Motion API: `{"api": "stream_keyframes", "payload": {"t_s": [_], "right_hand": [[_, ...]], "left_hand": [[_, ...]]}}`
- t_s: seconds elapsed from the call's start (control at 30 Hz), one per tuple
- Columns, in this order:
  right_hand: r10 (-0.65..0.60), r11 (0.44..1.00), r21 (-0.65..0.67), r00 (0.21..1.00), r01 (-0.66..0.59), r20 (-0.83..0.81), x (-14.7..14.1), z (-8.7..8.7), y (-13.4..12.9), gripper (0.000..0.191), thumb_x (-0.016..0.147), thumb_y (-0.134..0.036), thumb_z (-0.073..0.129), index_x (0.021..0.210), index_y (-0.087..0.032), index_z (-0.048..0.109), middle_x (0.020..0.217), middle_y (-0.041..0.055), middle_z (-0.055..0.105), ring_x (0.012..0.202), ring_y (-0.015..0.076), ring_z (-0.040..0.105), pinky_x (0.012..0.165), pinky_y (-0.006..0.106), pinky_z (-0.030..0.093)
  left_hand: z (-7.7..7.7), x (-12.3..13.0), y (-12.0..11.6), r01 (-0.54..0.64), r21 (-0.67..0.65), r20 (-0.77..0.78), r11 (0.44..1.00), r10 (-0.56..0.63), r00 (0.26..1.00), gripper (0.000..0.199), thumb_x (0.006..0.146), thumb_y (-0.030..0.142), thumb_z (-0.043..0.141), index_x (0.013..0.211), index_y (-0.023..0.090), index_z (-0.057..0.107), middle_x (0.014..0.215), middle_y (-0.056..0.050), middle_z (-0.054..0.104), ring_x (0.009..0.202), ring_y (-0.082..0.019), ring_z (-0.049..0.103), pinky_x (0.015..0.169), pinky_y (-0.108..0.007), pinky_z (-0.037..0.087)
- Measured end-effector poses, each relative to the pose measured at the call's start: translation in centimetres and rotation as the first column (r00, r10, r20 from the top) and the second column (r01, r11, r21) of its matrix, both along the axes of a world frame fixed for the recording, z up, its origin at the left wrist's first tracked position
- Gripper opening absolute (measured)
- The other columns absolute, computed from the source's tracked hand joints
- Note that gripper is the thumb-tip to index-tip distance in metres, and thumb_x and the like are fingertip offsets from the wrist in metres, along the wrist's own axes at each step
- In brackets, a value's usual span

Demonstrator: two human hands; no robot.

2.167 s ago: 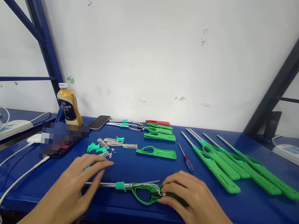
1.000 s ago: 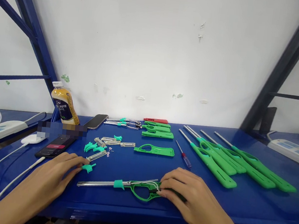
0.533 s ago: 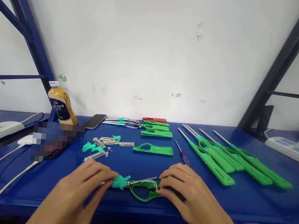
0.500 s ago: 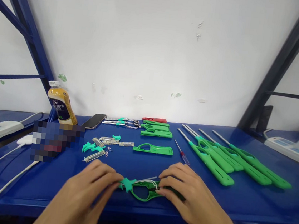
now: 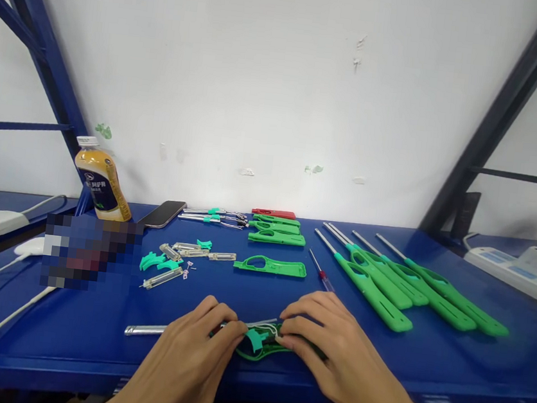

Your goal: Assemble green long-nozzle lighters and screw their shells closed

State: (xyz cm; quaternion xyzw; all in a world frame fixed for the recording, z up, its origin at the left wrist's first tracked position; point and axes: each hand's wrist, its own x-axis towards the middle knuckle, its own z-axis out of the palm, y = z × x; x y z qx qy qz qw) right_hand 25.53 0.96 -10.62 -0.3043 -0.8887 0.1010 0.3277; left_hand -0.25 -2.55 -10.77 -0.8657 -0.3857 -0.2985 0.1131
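Note:
My left hand [image 5: 197, 352] pinches the teal trigger [image 5: 257, 339] at its left end, over the finger loop of an opened green lighter shell [image 5: 258, 356]. The shell lies at the table's front edge. From behind my left hand a metal lighter tube [image 5: 144, 330] sticks out to the left. My right hand [image 5: 337, 345] has its thumb and fingers closed on the shell's handle, covering most of it. White wire [image 5: 273, 329] and a thin rod show between the hands. Whether the trigger is seated in the shell I cannot tell.
Beyond the hands lie a loose green shell half [image 5: 285, 268], a screwdriver [image 5: 325, 279], several clear fuel tanks [image 5: 163, 278] and teal triggers [image 5: 151, 260]. Several assembled green lighters [image 5: 374, 297] lie right. A bottle [image 5: 105, 186] and phone [image 5: 163, 213] stand back left.
My left hand has moved right with the trigger, from the shell's left end to over the finger loop. The metal tube now shows left of it. My right hand stays on the handle.

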Motion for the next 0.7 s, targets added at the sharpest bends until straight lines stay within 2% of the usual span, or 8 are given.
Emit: {"api": "stream_keyframes", "payload": {"t_s": [0.33, 0.7], "right_hand": [[0.031, 0.999, 0.010, 0.999, -0.031, 0.006, 0.11, -0.23, 0.24, 0.006, 0.107, -0.026, 0.065, 0.104, -0.025, 0.070, 0.109, -0.0012, 0.074, 0.103, 0.0193, 0.064, 0.097, 0.038, 0.045], [0.020, 0.999, 0.041, 1.000, -0.020, 0.000, 0.01, -0.15, 0.28, 0.007, 0.108, -0.025, 0.063, 0.105, -0.024, 0.068, 0.106, -0.0002, 0.075, 0.098, 0.0186, 0.066, 0.092, 0.037, 0.047]], "left_hand": [[-0.33, 0.20, 0.33, 0.063, -0.055, 0.124, 0.996, -0.056, 0.991, 0.021, 0.108, 0.006, 0.048, 0.110, 0.022, 0.061, 0.095, -0.002, 0.070, 0.079, -0.019, 0.062, 0.075, -0.035, 0.053], [-0.62, 0.14, 0.30, 0.074, -0.083, 0.133, 0.994, -0.062, 0.989, 0.024, 0.107, 0.006, 0.048, 0.111, 0.023, 0.064, 0.093, -0.003, 0.069, 0.076, -0.019, 0.060, 0.069, -0.033, 0.052]]}}
